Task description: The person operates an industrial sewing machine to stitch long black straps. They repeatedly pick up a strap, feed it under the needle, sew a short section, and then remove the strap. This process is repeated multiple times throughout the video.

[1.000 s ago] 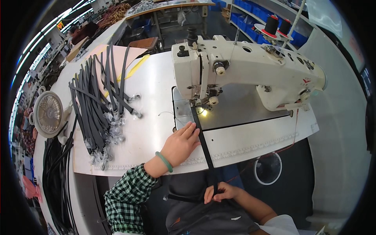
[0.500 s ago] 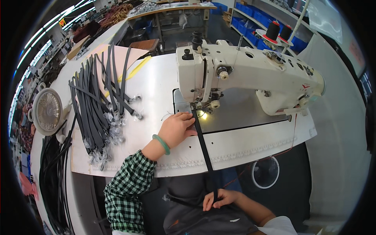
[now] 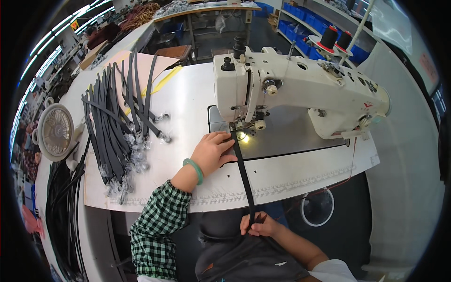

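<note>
A long black strap (image 3: 244, 181) runs from under the presser foot of a white sewing machine (image 3: 291, 70) over the table's front edge. My left hand (image 3: 211, 151), with a green bangle at the wrist, lies beside the strap close to the needle area. Its fingers are stretched out with the tips at the strap's left edge, and the thumb is apart. Below the table edge, my right hand (image 3: 261, 224) is closed around the strap's lower part. The strap's far end is hidden beneath the machine head, where a small lamp shines.
Several black straps with clear-wrapped ends (image 3: 110, 136) are heaped on the left of the white table (image 3: 183, 94). Left of them stands a small fan (image 3: 55, 131), above more hanging black strips (image 3: 63, 216). Thread cones (image 3: 329, 37) stand behind the machine.
My right hand has moved up toward the table edge, still holding the strap, and more of it has passed toward the machine. My left hand has stayed nearly in place.
</note>
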`<state>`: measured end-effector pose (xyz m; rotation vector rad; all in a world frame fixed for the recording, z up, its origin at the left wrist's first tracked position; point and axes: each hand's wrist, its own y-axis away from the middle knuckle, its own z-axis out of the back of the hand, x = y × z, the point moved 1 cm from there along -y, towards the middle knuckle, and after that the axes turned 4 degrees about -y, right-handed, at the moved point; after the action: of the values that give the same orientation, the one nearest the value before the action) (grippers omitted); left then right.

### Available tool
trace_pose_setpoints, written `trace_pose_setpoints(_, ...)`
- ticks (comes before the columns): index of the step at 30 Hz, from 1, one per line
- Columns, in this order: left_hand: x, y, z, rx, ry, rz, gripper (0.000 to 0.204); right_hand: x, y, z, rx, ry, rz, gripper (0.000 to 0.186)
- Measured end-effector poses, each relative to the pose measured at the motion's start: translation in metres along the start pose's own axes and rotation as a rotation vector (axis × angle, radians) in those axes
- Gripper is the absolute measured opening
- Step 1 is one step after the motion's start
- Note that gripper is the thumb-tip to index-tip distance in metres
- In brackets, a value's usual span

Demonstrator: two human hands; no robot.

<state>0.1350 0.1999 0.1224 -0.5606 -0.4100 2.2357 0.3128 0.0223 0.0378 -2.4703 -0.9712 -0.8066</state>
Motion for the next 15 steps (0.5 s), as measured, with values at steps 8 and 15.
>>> trace_pose_setpoints(8,-0.003,0.001,0.005,-0.008,-0.015,-0.048,0.04,0.0,0.002,0.0,0.081,0.15,-0.064,0.023)
trace_pose_setpoints(15,-0.004,0.001,0.003,-0.023,-0.04,-0.05,0.039,-0.006,0.016,-0.001,0.334,0.328,-0.159,0.021)
